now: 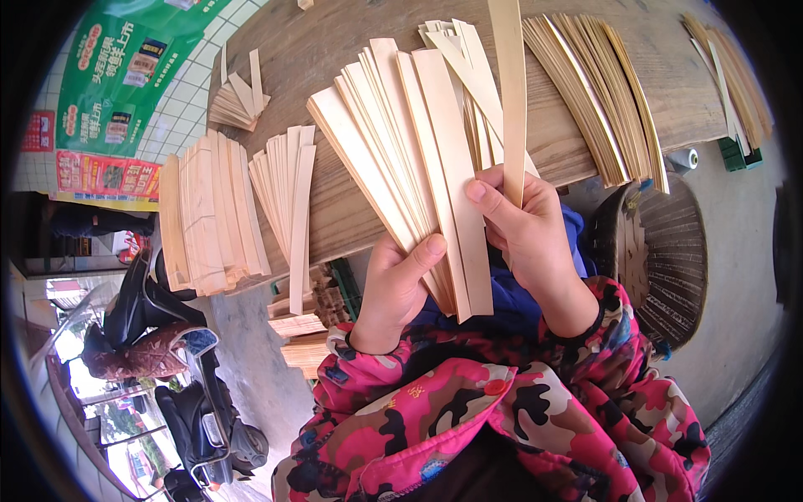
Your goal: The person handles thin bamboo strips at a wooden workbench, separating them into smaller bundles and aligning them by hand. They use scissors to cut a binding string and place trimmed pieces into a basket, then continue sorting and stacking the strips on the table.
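A fanned bundle of thin, pale wood strips (382,144) spreads upward from my left hand (395,292), whose thumb presses across its lower part. My right hand (524,223) grips a single wood strip (513,94) that stands up between its fingers. The right thumb and fingertips also meet the edge of the bundle's rightmost strip (455,182). Behind both hands, a looser pile of strips (464,56) rests on the wooden table (351,219), partly hidden by the bundle.
Darker strips (590,94) overhang the table's front edge on the right, above a woven basket (671,270). To the left lie tied strips (210,213), a smaller fan (285,194) and short pieces (238,103). Stacked wood (301,339) sits below the table; a motor scooter (194,401) stands left.
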### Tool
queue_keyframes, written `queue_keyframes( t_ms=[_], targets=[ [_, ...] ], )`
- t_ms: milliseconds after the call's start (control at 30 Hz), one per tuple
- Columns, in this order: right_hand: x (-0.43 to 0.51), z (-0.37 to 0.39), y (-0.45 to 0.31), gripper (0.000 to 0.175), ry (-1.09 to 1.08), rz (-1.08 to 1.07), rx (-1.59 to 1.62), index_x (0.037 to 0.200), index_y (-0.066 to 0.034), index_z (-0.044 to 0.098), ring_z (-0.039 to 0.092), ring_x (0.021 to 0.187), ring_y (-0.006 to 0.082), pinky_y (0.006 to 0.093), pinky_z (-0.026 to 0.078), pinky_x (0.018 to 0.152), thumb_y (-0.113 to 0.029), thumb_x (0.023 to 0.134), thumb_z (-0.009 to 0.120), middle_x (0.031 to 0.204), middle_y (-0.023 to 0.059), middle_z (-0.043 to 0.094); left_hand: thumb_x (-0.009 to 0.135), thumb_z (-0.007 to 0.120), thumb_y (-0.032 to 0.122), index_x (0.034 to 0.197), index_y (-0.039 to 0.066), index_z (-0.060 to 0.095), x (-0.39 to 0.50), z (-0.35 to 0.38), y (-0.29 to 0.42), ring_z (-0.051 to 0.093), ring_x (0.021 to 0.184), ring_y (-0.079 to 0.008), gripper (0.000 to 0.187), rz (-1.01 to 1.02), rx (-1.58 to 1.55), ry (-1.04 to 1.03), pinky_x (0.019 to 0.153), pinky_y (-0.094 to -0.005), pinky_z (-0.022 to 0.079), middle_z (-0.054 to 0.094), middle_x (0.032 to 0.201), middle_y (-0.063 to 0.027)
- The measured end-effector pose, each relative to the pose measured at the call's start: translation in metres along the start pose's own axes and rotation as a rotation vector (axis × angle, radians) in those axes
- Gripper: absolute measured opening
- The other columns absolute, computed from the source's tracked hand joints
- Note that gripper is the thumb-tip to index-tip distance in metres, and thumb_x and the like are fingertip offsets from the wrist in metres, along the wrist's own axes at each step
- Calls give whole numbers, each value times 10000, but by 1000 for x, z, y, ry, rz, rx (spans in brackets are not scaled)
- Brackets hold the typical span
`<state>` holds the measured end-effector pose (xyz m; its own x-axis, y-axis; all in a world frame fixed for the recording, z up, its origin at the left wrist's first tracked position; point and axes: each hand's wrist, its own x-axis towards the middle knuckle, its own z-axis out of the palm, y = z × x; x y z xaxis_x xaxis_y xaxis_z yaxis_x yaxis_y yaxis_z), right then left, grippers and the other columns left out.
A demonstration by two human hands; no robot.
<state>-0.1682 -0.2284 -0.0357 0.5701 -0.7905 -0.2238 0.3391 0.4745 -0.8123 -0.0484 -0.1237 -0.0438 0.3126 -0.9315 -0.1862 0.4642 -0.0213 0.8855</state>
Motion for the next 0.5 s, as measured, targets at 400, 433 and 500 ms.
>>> queue_keyframes(
  t_ms=[400, 433, 500],
  targets=[
    [4, -3, -1, 165, -24, 4, 12, 780, -22, 587, 386, 459, 12, 174, 284, 402, -171, 839, 628, 589, -34, 513, 853, 600, 153, 1190, -41, 481, 3, 2, 1, 555, 1008, -178, 407, -15, -62, 2, 864, -316, 439, 577, 1110, -115],
    [7, -4, -4, 166, -45, -9, 37, 777, -21, 585, 391, 451, 16, 176, 285, 397, -170, 839, 624, 582, -30, 510, 856, 593, 156, 1194, -42, 476, 4, 2, 2, 555, 1013, -193, 409, -35, -90, -31, 864, -332, 446, 574, 1114, -124],
    [16, -8, -12, 170, -80, 3, 72, 772, -19, 582, 400, 434, 24, 181, 287, 387, -169, 841, 618, 569, -24, 506, 862, 578, 162, 1202, -44, 465, 4, 3, 5, 556, 1023, -224, 413, -75, -145, -90, 866, -364, 459, 567, 1122, -142]
  ],
)
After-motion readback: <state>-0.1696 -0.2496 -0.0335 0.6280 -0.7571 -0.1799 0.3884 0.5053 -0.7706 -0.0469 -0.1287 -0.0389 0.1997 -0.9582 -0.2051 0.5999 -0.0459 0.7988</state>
